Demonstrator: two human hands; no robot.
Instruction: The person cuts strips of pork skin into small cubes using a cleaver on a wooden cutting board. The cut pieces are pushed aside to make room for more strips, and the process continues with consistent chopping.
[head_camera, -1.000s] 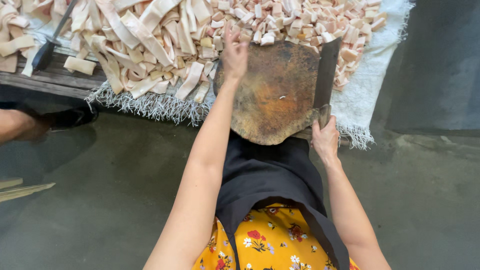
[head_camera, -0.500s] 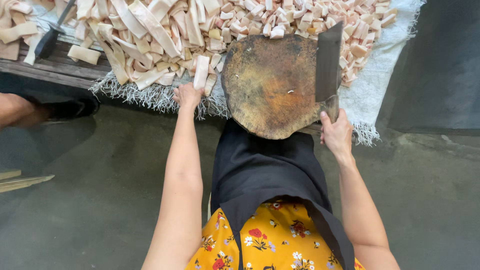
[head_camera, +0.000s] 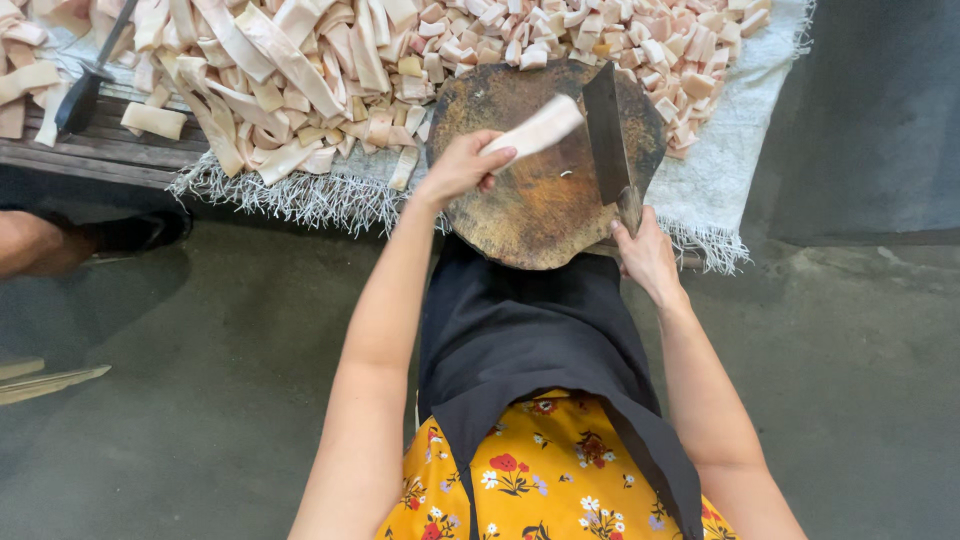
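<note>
Pale strip (head_camera: 540, 128) of pinkish-white material is in the left hand (head_camera: 462, 166), fingers closed around its near end. The strip angles up and to the right above the round chopping block (head_camera: 530, 210), far end close to the cleaver (head_camera: 607, 135); whether they touch cannot be told.

Right hand (head_camera: 645, 258) is closed around the cleaver handle at the block's right edge. Blade is dark, rectangular, held edge-down over the right part of the block and running away from the person. Whether the edge rests on the wood cannot be told.

Block: round, worn, brown with rusty staining, sits right at the person's lap, just past the black apron (head_camera: 530, 340). Yellow floral garment (head_camera: 540, 470) shows below the apron.

Behind the block, a white fringed cloth (head_camera: 700, 190) covers a low wooden platform (head_camera: 90, 160). On the cloth:
- left and centre: heap of long uncut strips (head_camera: 290, 80), same colour as the held one
- top right: heap of small cut cubes (head_camera: 640, 45), pink-white, just beyond the block's far rim

A second dark blade tool (head_camera: 85, 85) lies on the platform at far left, handle pointing up and away.

Another person's foot in a dark sandal (head_camera: 70, 240) is on the grey concrete floor (head_camera: 200, 400) at left, well apart from both hands. A pale flat piece (head_camera: 45, 380) lies on the floor at the left edge.
</note>
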